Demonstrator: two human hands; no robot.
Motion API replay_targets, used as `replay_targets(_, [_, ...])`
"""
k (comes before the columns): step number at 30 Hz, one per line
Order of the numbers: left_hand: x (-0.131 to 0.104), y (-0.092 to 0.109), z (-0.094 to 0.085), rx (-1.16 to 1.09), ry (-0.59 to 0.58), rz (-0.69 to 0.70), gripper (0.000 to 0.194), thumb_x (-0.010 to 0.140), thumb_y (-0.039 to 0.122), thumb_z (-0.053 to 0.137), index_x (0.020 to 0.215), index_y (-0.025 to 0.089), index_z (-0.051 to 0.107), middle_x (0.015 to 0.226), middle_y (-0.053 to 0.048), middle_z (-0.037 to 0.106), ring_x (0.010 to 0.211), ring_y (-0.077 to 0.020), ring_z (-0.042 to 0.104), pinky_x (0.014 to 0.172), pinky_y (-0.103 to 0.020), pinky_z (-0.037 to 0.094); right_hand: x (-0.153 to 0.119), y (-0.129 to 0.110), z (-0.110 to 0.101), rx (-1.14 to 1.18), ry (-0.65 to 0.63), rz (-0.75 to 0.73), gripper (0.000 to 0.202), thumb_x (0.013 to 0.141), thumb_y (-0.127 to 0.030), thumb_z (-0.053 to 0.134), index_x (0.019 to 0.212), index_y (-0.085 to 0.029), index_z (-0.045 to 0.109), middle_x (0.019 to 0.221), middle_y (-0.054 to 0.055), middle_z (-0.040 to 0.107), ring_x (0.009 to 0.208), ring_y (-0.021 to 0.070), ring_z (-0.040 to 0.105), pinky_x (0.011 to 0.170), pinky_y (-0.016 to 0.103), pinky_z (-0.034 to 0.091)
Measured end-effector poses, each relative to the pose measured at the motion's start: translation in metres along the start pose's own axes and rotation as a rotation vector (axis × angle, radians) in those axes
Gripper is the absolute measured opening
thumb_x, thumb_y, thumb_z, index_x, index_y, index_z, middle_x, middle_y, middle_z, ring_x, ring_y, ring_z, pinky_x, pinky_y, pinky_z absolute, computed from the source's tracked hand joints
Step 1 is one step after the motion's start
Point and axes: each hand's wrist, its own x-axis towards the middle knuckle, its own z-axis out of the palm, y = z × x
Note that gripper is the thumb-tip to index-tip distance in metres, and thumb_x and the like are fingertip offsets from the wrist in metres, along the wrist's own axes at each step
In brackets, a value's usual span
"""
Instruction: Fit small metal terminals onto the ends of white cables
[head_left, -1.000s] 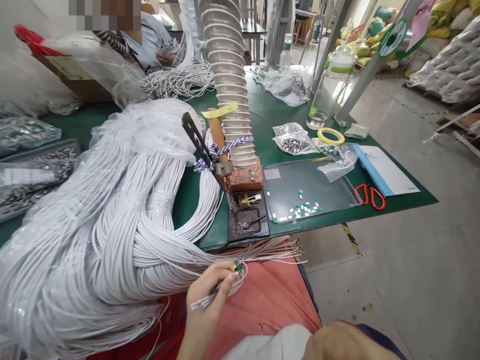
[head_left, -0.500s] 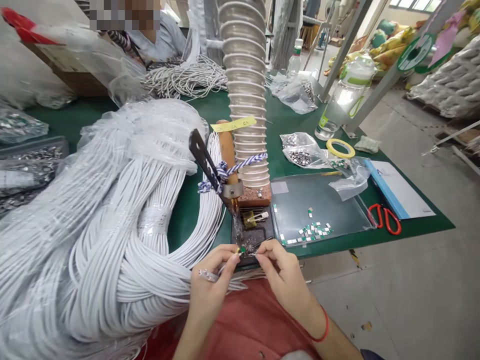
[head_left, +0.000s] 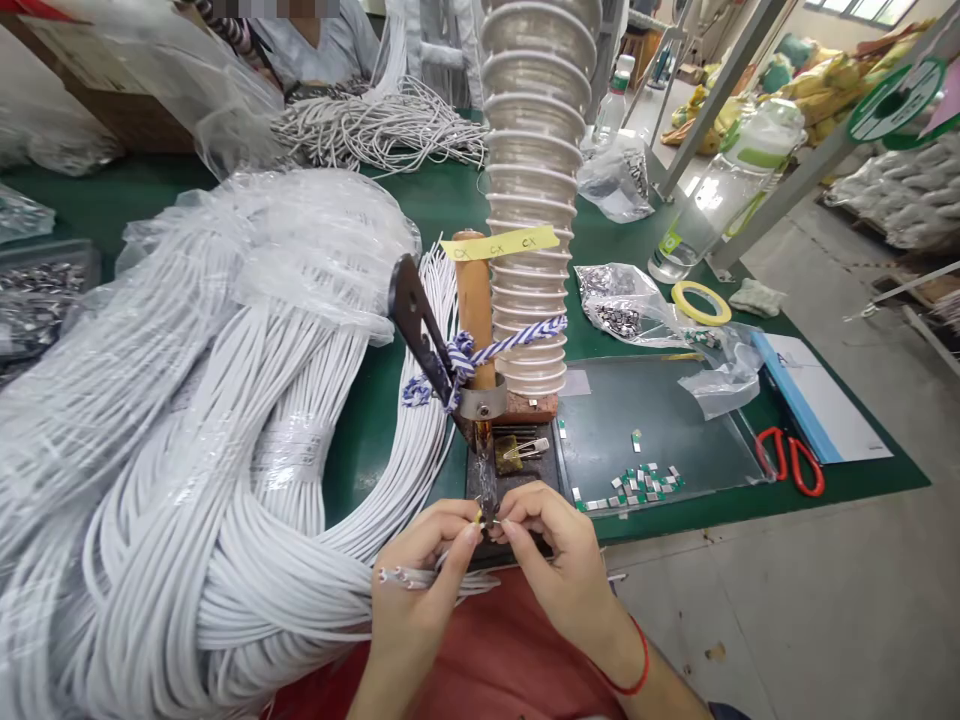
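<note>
My left hand is closed around a few white cables, whose stripped ends stick out to the left. Between its thumb and forefinger is a tiny yellowish piece, too small to make out. My right hand pinches a short thin wire at its fingertips, just opposite the left ones. Both hands meet under the tip of a soldering iron with a wooden handle, fixed upright with its tip down. A blue-and-white cord is tied around its black bracket.
Thick bundles of white cable fill the left. A ribbed clear hose stands behind the iron. On the right, a clear mat bears small green-and-white boards, beside red scissors, yellow tape and a water bottle. A person sits opposite.
The view has shifted slightly. My fingertips have come closer together, and they are now right at the iron's tip. The green piece seen earlier at the left fingertips is hidden.
</note>
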Motion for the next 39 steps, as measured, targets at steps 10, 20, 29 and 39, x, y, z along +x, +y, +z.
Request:
replay_targets(10, [-0.003, 0.006, -0.002, -0.055, 0.030, -0.040, 0.023, 0.087, 0.019, 0.062, 0.066, 0.023, 0.072, 0.077, -0.001, 0.072, 0.073, -0.0179, 0.065, 0.066, -0.024, 0.050, -0.005, 0.000, -0.001, 0.034, -0.015, 0.023, 0.013, 0.095, -0.014, 0.055, 0.085, -0.019, 0.061, 0.090, 0.007, 0.064, 0.078, 0.0176, 0.065, 0.071, 0.030, 0.057])
replay_targets(20, [-0.002, -0.002, -0.007, -0.019, -0.068, -0.017, 0.021, 0.086, 0.017, 0.062, 0.068, 0.021, 0.071, 0.078, -0.003, 0.073, 0.073, -0.0178, 0.068, 0.065, -0.022, 0.054, -0.009, 0.000, 0.002, -0.067, 0.025, -0.004, 0.013, 0.093, -0.013, 0.057, 0.082, -0.019, 0.061, 0.088, 0.007, 0.065, 0.080, 0.0182, 0.064, 0.070, 0.028, 0.055])
replay_targets(29, [0.004, 0.001, 0.000, -0.057, -0.059, -0.017, 0.020, 0.086, 0.019, 0.062, 0.068, 0.020, 0.071, 0.078, -0.003, 0.072, 0.073, -0.0186, 0.067, 0.065, -0.024, 0.053, 0.001, -0.005, 0.003, -0.097, 0.067, -0.040, 0.016, 0.092, -0.011, 0.056, 0.079, -0.019, 0.061, 0.086, 0.006, 0.064, 0.077, 0.0183, 0.062, 0.065, 0.027, 0.050])
replay_targets(39, [-0.001, 0.000, 0.002, -0.124, -0.023, -0.089, 0.021, 0.088, 0.026, 0.063, 0.070, 0.021, 0.072, 0.081, -0.005, 0.072, 0.074, -0.0194, 0.065, 0.065, -0.025, 0.053, 0.003, -0.006, 0.000, -0.062, 0.064, -0.077, 0.015, 0.090, -0.008, 0.058, 0.081, -0.019, 0.061, 0.087, 0.006, 0.064, 0.079, 0.0180, 0.062, 0.068, 0.028, 0.050])
